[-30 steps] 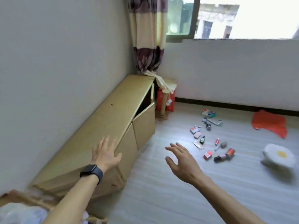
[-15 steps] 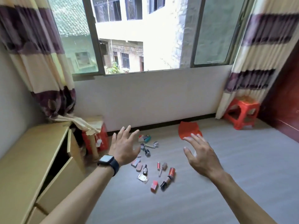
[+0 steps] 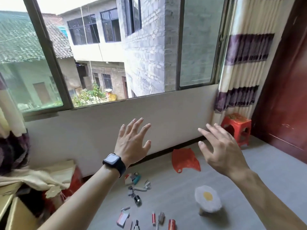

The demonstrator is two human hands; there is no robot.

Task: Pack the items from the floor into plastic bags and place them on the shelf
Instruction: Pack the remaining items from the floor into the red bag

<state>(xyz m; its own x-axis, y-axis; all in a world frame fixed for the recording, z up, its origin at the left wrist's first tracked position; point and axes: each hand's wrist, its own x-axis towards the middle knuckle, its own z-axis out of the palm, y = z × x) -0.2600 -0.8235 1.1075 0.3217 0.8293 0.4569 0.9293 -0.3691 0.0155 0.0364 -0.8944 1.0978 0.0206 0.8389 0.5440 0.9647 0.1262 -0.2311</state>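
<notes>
Hovering left hand (image 3: 132,144) and right hand (image 3: 221,151) spread fingers (image 3: 136,128); blurred items (image 3: 137,200) cut off below.

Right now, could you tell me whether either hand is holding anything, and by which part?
Nothing is held: the left hand and the right hand are both raised, open and empty.

Orange plastic bag (image 3: 185,161) lying on grey floor (image 3: 274,163), cream fabric curtain (image 3: 240,72) showing purple bands, red plastic stool (image 3: 237,123), black wristwatch (image 3: 113,161)
</notes>
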